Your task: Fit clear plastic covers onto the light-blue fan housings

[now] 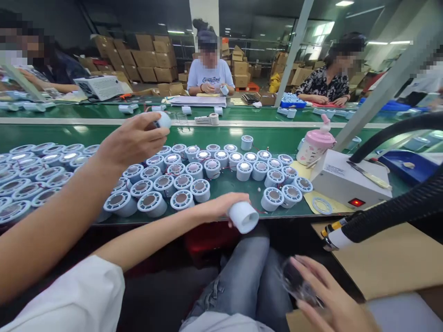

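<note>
A pale-blue, cup-like plastic housing (244, 217) is held at the table's front edge, above my knee. My left hand (230, 207) closes round it from behind, with its fingers partly hidden. Low at the right, my right hand (321, 295) grips a clear plastic piece with a dark part (298, 279). Motion blurs that hand, and the piece's exact kind cannot be made out. Many similar round housings (182, 199) with slotted rims stand on the green table (228, 188), several with thin red wires. Another person's hand (138, 133), reaching from the left, holds a similar housing (164, 120).
A grey box with a lit red switch (353, 184) stands at the table's right, beside a pink-lidded cup (316, 143). A black hose (391, 214) crosses the right side above cardboard (394, 258). Co-workers (210, 76) sit across the line. A blue tray (404, 170) lies far right.
</note>
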The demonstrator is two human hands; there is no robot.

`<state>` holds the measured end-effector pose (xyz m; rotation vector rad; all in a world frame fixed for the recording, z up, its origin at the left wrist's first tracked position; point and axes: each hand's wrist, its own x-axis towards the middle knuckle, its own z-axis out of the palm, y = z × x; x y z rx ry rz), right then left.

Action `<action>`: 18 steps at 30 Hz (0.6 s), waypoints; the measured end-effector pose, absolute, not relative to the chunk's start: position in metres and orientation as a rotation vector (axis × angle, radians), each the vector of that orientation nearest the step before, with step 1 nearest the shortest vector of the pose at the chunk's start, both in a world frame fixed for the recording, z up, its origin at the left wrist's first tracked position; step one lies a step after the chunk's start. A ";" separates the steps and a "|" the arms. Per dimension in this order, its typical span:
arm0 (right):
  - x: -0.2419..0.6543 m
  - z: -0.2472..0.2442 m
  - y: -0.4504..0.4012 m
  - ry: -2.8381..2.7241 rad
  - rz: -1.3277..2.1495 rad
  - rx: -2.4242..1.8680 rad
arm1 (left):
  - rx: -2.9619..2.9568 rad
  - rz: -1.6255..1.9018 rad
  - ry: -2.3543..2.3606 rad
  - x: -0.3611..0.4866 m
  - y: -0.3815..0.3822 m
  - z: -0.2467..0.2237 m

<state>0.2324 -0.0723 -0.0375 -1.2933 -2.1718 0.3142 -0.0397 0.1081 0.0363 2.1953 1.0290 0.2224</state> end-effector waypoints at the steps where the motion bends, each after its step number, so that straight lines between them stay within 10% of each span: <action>1: 0.217 -0.033 -0.067 -2.192 0.155 -1.292 | 2.121 0.191 0.958 -0.034 0.098 0.030; 9: 0.166 -0.010 -0.048 -2.177 -0.127 -1.656 | 1.734 0.037 0.669 -0.012 0.057 0.011; 18: 0.177 -0.003 -0.050 -1.783 0.876 -1.589 | 2.048 0.463 0.628 -0.014 0.044 -0.001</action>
